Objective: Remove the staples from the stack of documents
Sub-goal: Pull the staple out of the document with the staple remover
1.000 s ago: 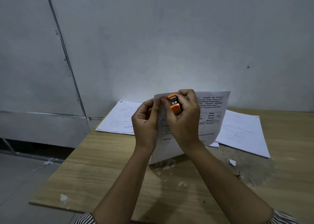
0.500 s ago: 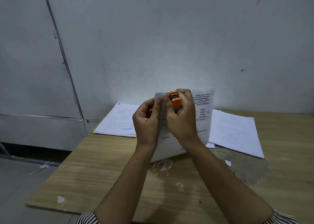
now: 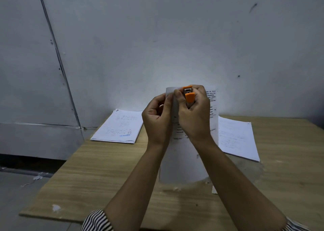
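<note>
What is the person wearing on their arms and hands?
Both forearms are bare. The left hand and right hand wear no gloves, and no rings or watch show. Only the pushed-up sleeves peek in at the bottom: a left sleeve with black and white stripes, and a striped right sleeve.

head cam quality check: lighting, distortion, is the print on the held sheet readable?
Head view: dim overall, with a bright pool on the grey wall behind the hands; wide-angle bend tilts the wall seam. Print on the held white printed document is too soft to read. The small orange stapler-like tool in the right hand is sharp enough; left hand pinches the sheet's edge.
</note>
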